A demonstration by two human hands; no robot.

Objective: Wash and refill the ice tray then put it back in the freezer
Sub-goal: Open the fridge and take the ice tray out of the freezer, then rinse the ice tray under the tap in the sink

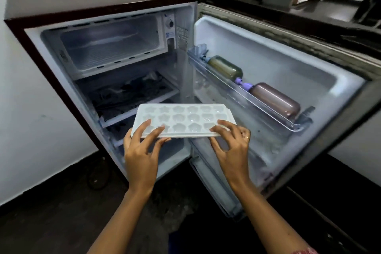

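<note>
Holding the white ice tray (183,119) in front of the open fridge (92,0), I pinch its near corners, left hand (140,150) and right hand (233,144), fingers over the rim and thumbs beneath. Whether its star-shaped cells hold water I cannot tell. Dark things on the shelf (132,93) behind are blurred. Far left is the freezer box (109,45); a green bottle (225,67) and a brown bottle (276,99) lie in the door rack at right. Dark floor (51,222), white wall (31,130).

Home, likely kitchen corner. Small maroon fridge (99,0) on dark floor (51,222) against white wall (31,109). Door (299,64) open; freezer (109,43) at top, shelves (136,109) below. Two bottles (276,99) lie in door shelf (274,118). Dark counter (334,8) behind fridge, household clutter on it, blurred.
</note>
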